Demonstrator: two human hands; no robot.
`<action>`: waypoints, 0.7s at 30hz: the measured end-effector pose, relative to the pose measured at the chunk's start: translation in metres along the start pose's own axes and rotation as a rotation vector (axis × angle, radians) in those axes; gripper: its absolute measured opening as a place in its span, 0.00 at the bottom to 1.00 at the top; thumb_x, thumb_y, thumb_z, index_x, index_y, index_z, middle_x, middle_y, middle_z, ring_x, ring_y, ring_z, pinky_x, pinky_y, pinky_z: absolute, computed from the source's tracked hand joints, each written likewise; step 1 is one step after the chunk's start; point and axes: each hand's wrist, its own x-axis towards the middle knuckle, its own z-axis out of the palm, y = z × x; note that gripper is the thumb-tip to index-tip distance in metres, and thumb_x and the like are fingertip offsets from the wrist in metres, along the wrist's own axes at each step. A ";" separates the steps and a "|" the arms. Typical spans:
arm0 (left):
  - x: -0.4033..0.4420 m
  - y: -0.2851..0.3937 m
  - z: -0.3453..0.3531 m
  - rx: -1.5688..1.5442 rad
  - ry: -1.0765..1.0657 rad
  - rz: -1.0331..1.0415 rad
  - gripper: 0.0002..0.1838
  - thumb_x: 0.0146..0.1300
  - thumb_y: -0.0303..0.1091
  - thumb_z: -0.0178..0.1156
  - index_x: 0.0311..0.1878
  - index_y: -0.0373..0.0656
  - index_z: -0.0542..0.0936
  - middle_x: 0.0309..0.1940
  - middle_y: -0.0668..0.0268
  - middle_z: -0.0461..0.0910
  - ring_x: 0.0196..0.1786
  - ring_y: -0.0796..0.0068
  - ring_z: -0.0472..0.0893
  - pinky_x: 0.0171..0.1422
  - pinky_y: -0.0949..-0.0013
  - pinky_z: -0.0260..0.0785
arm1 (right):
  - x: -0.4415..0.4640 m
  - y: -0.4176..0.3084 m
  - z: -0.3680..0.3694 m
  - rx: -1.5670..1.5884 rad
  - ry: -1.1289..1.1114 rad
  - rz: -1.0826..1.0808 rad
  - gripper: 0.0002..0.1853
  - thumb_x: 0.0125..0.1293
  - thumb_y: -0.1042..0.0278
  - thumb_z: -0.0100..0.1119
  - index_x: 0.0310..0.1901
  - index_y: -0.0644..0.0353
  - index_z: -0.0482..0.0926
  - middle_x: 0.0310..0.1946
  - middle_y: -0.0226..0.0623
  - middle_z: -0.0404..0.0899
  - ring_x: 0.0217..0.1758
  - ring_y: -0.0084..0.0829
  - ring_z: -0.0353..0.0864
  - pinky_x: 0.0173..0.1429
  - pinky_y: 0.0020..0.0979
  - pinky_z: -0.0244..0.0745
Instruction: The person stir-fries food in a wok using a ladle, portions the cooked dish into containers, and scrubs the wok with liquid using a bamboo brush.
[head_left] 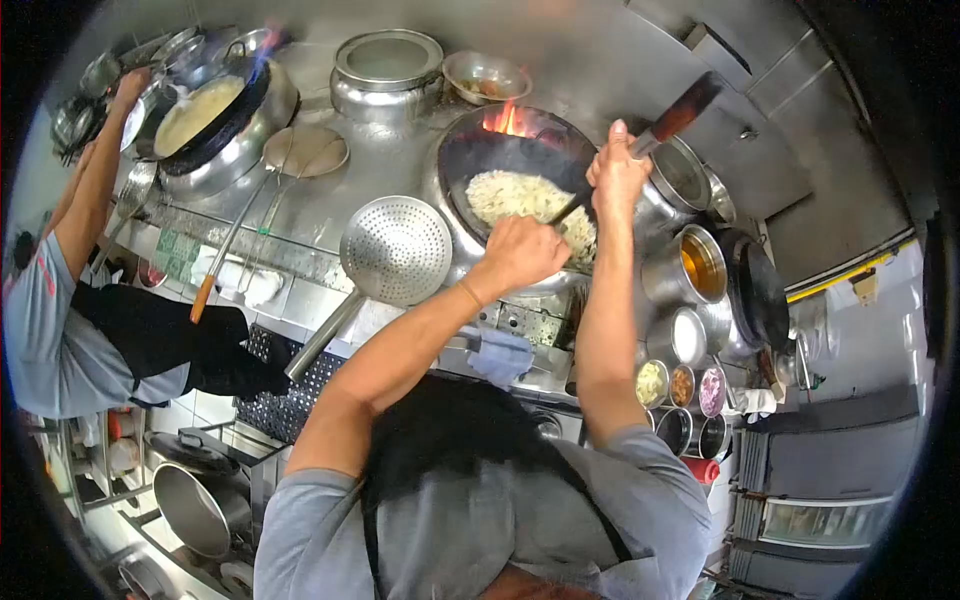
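Observation:
Pale, grainy food like fried rice [510,195] lies in a dark wok [470,155], with flames showing at its far rim. My right hand [618,178], thumb up, is closed round a long-handled cooking tool [690,105] with a dark wooden grip. Its shaft slants down over the wok, and its head is hidden. My left hand [525,252] is closed in a fist at the wok's near side; whether it grips the rim or the tool's shaft cannot be seen. A perforated strainer [397,250] rests left of the wok.
On the left, another person's arm [88,205] reaches toward a second wok [200,115]. A lidless pot [388,90] and a metal bowl [487,78] stand behind. To my right are a pot of amber liquid [703,265] and small ingredient tubs [712,390]. A blue cloth [502,358] lies in front.

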 end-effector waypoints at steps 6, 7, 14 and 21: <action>-0.068 -0.013 0.025 0.015 -0.226 0.012 0.22 0.64 0.42 0.48 0.15 0.46 0.80 0.17 0.55 0.80 0.21 0.56 0.81 0.34 0.54 0.76 | 0.008 0.009 -0.016 -0.130 -0.045 -0.302 0.24 0.71 0.57 0.56 0.19 0.53 0.61 0.10 0.22 0.57 0.09 0.18 0.55 0.13 0.24 0.51; -0.072 0.001 0.008 0.029 -0.181 0.043 0.22 0.64 0.41 0.48 0.15 0.46 0.79 0.16 0.55 0.80 0.20 0.56 0.81 0.32 0.54 0.76 | 0.007 -0.010 -0.017 -0.161 -0.046 -0.354 0.24 0.70 0.54 0.58 0.19 0.52 0.62 0.10 0.21 0.57 0.09 0.18 0.54 0.13 0.25 0.50; -0.002 -0.018 0.009 0.025 0.004 0.028 0.18 0.59 0.41 0.54 0.17 0.44 0.80 0.16 0.52 0.78 0.20 0.51 0.80 0.30 0.52 0.74 | 0.025 0.060 -0.023 -0.371 0.198 -0.405 0.22 0.69 0.58 0.59 0.20 0.55 0.65 0.12 0.23 0.62 0.12 0.18 0.59 0.17 0.26 0.54; -0.033 -0.039 0.023 0.051 -0.157 -0.071 0.20 0.61 0.46 0.51 0.19 0.47 0.83 0.20 0.53 0.81 0.26 0.52 0.83 0.34 0.53 0.77 | -0.001 -0.049 -0.032 -0.252 0.216 -0.459 0.22 0.70 0.53 0.58 0.21 0.59 0.72 0.12 0.23 0.64 0.17 0.21 0.63 0.25 0.28 0.62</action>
